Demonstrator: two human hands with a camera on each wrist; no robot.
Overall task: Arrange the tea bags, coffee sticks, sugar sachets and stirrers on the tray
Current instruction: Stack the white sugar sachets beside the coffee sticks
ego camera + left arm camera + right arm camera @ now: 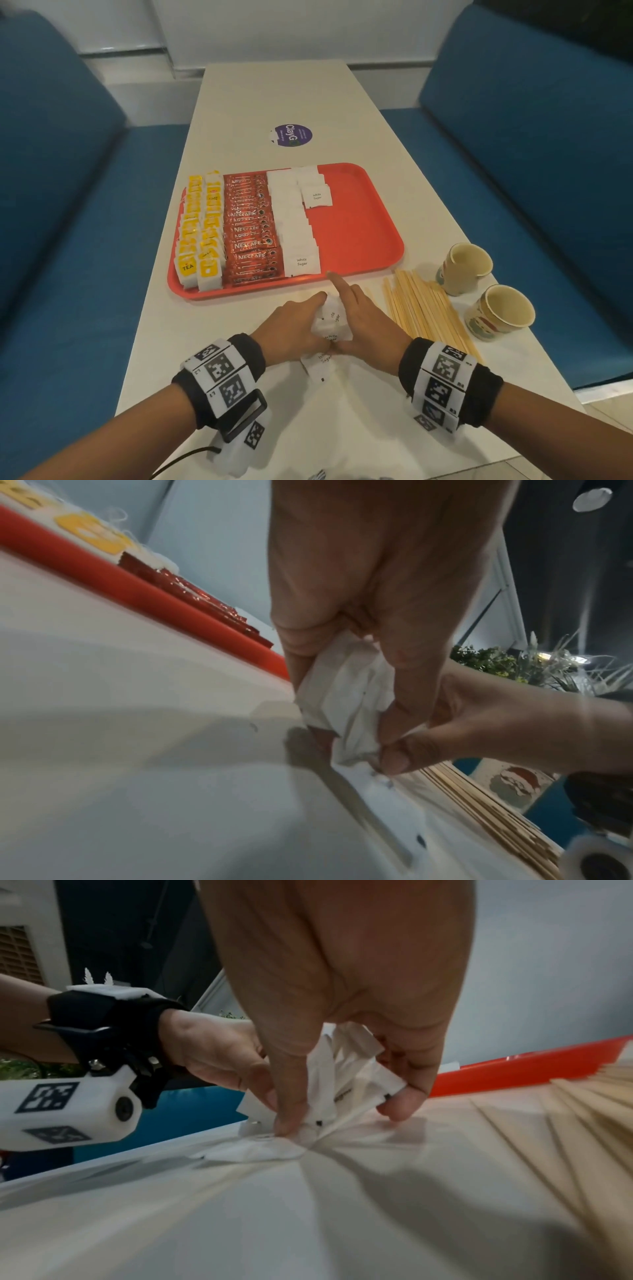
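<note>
An orange tray [359, 219] carries rows of yellow tea bags [200, 233], red coffee sticks [248, 233] and white sugar sachets [294, 219]. In front of the tray both hands gather a bunch of white sugar sachets [330, 320] [346, 696] [352, 1080] on the table. My left hand [291, 325] grips the bunch from the left. My right hand [363, 325] grips it from the right, its index finger pointing towards the tray. One loose sachet [318, 366] lies flat under the wrists. Wooden stirrers [421, 308] lie in a pile right of the hands.
Two paper cups [466, 267] [500, 311] stand right of the stirrers near the table's right edge. A purple round sticker [291, 135] sits beyond the tray. Blue bench seats [68, 205] flank the white table [239, 102]. The tray's right half is bare.
</note>
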